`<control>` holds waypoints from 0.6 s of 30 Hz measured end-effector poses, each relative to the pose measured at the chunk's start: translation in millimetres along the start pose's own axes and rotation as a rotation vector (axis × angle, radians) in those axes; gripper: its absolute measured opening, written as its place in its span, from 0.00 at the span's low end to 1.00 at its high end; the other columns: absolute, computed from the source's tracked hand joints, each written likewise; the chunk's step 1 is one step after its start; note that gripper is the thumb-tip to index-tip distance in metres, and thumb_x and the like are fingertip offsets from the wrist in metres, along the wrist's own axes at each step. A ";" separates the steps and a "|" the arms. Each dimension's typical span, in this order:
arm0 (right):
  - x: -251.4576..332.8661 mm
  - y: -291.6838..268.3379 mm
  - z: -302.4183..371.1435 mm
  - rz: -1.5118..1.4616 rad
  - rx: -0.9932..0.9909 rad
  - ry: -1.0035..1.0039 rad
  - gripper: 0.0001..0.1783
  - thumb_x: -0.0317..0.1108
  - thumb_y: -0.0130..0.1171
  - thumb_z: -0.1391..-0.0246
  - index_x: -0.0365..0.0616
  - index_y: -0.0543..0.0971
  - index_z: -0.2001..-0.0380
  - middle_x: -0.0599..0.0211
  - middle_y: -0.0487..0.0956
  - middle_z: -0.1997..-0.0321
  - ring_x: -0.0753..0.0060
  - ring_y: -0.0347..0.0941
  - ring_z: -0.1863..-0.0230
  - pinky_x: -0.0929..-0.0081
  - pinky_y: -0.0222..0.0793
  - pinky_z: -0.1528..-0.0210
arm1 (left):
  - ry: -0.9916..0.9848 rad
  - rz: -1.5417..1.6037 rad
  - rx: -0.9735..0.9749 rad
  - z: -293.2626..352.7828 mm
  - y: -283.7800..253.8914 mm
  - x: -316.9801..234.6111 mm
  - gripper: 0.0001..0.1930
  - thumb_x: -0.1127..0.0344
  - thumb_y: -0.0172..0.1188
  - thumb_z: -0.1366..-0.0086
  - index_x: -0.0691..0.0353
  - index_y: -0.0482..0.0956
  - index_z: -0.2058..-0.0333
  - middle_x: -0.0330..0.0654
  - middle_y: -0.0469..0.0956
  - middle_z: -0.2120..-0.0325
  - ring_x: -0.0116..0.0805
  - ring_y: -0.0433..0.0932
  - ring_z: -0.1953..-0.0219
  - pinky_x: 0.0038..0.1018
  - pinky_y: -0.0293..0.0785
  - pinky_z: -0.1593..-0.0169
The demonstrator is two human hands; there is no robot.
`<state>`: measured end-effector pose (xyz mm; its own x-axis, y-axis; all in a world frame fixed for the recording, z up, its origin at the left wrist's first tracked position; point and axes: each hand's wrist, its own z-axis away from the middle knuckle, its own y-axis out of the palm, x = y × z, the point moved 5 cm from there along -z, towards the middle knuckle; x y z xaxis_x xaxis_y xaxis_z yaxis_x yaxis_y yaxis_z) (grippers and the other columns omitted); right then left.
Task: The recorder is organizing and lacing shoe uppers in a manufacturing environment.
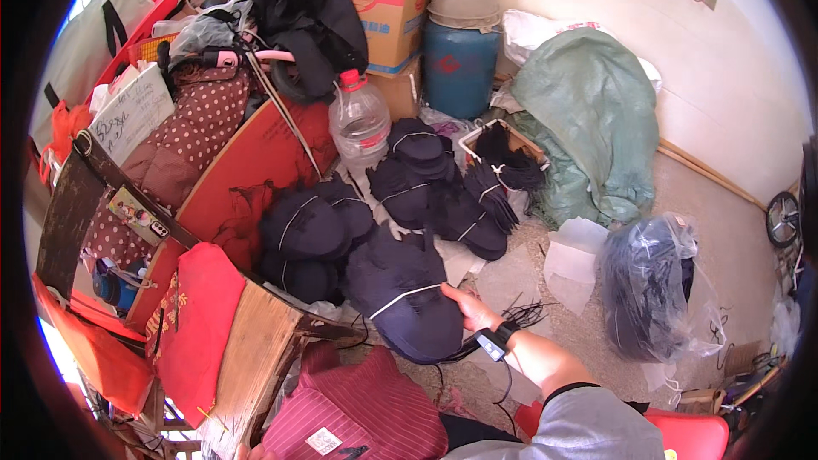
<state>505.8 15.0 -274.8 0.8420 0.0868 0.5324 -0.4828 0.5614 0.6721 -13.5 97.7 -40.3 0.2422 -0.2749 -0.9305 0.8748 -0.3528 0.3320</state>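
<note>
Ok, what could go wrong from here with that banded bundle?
With one pale band visible around the dark bundle, pieces might slip out if it is lifted. The thin black cords near the right hand could snag. The clear jug beside the other bundles might tip if they shift.

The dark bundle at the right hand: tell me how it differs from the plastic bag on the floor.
The bundle is uncovered, with a white band across it; the bag is clear, crinkled plastic around dark contents. The right hand touches the bundle, while no hand is on the bag. Both show dark material.
</note>
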 end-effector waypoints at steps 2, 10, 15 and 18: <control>-7.9 -17.8 -4.6 0.027 -0.007 -0.002 0.26 0.50 0.54 0.35 0.39 0.74 0.45 0.61 0.78 0.44 0.67 0.75 0.46 0.66 0.68 0.38 | -0.007 0.024 -0.044 6.5 -12.2 3.9 0.42 0.39 0.51 0.32 0.71 0.55 0.34 0.64 0.63 0.38 0.59 0.65 0.36 0.54 0.51 0.29; -10.7 -74.2 -24.0 -0.036 -0.034 -0.056 0.29 0.53 0.56 0.37 0.42 0.74 0.43 0.62 0.79 0.43 0.65 0.76 0.46 0.62 0.69 0.39 | -0.111 0.096 -0.278 22.2 -58.3 23.2 0.38 0.42 0.44 0.28 0.66 0.52 0.31 0.64 0.59 0.35 0.58 0.61 0.34 0.51 0.53 0.30; 47.3 -40.0 -15.6 -0.018 -0.193 -0.089 0.31 0.57 0.55 0.38 0.45 0.75 0.43 0.63 0.79 0.43 0.64 0.76 0.46 0.64 0.69 0.39 | -0.149 0.116 -0.465 23.5 -76.1 32.2 0.38 0.39 0.37 0.28 0.61 0.52 0.31 0.60 0.52 0.31 0.55 0.55 0.30 0.53 0.52 0.30; 76.8 -58.8 -38.8 -0.065 -0.192 -0.195 0.32 0.58 0.56 0.39 0.45 0.75 0.43 0.63 0.79 0.43 0.64 0.76 0.45 0.65 0.69 0.40 | -0.218 -0.028 -0.447 15.8 -75.4 28.1 0.35 0.39 0.37 0.28 0.53 0.53 0.30 0.53 0.53 0.30 0.51 0.54 0.29 0.48 0.52 0.29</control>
<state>608.2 20.6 -293.3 0.7986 -0.1046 0.5928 -0.3589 0.7079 0.6083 -79.3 102.4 -89.0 0.1642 -0.4685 -0.8681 0.9856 0.0423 0.1636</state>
